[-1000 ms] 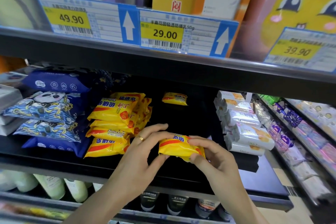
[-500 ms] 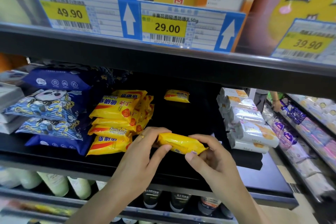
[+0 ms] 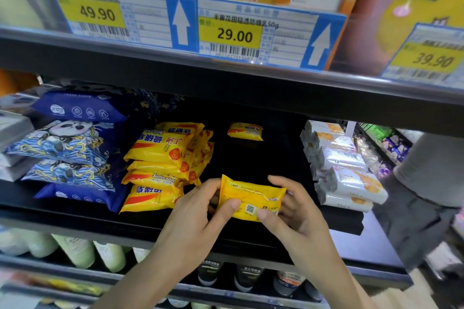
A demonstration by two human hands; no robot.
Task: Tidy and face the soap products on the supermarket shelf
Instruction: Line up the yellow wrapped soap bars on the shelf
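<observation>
Both hands hold one yellow soap pack above the black shelf; its back side with a QR code faces me. My left hand pinches its left end, thumb on the front. My right hand pinches its right end, thumb near the code. A messy stack of yellow sulfur soap packs lies to the left of my hands. One lone yellow pack sits deep at the back of the shelf.
Blue panda-print packs are stacked at the left. White wrapped soaps are piled at the right. Price tags hang on the shelf edge above. Bottles stand on the shelf below. A person in grey stands at the right.
The two hands have turned the yellow pack over from its red-striped front to its printed back. A person has come into view at the right.
</observation>
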